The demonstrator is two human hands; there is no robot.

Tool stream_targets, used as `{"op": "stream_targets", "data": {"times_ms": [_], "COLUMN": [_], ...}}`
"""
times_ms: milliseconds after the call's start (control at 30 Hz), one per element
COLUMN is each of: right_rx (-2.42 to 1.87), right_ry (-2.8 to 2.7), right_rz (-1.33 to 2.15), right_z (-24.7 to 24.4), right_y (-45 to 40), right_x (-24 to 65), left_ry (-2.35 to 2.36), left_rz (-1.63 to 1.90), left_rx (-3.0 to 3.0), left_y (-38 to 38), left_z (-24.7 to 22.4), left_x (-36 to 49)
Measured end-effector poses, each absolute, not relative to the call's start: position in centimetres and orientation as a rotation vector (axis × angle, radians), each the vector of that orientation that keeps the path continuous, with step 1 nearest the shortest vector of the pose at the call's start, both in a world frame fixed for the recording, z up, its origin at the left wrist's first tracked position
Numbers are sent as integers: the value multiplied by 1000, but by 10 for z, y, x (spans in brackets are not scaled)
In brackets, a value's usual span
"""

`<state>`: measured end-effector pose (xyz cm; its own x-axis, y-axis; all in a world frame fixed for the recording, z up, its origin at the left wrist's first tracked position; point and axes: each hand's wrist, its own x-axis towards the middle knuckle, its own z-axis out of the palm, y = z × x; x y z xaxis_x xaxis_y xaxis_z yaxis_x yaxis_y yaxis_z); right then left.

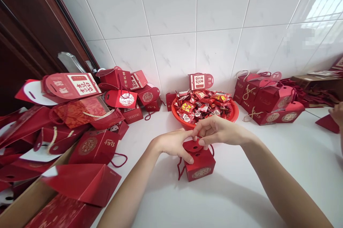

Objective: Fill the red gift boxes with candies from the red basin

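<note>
A small red box (201, 166) with a round pale emblem stands on the white table, its top flap with a hole folded over. My left hand (175, 145) is closed around the left side of the box, thumb on top and fingers hidden behind. Dark red cord loops stick out at both sides of it. Over the flap's right edge is my right hand (214, 131), fingers bent and apart, fingertips by the flap. Just behind both hands sits a red basket (235, 112) full of wrapped candies (203, 105).
Many red boxes (93, 146) are piled at the left, some in a cardboard carton. More boxes (268, 99) stand at the back right. Another person's hand (337, 114) is at the right edge by a red piece (328, 123). A tiled wall (174, 10) rises behind.
</note>
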<state>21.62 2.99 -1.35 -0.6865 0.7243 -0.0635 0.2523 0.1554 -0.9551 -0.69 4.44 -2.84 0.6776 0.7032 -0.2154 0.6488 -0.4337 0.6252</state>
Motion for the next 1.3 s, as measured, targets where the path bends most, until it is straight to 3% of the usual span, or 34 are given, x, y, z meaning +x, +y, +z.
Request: {"op": "stream_targets", "data": {"times_ms": [333,733,1167,1300], "right_rx": [-1030,-1145,-1157,-1193], "right_ry": [-2087,-2436,-1949,-1903], "right_rz": [1439,1247,1169,981], "right_z": [-17,-20,4,6], "right_y": [31,28,7,-6], "right_x": [214,208,214,210], "left_ry": [989,1166,653,560], "left_rz": [58,367,648,736], "left_rx": [2037,1749,1527,1539], "left_y": [53,50,11,4], "left_z": [-29,-7,17,10], "left_x": [-12,-21,-10,1]}}
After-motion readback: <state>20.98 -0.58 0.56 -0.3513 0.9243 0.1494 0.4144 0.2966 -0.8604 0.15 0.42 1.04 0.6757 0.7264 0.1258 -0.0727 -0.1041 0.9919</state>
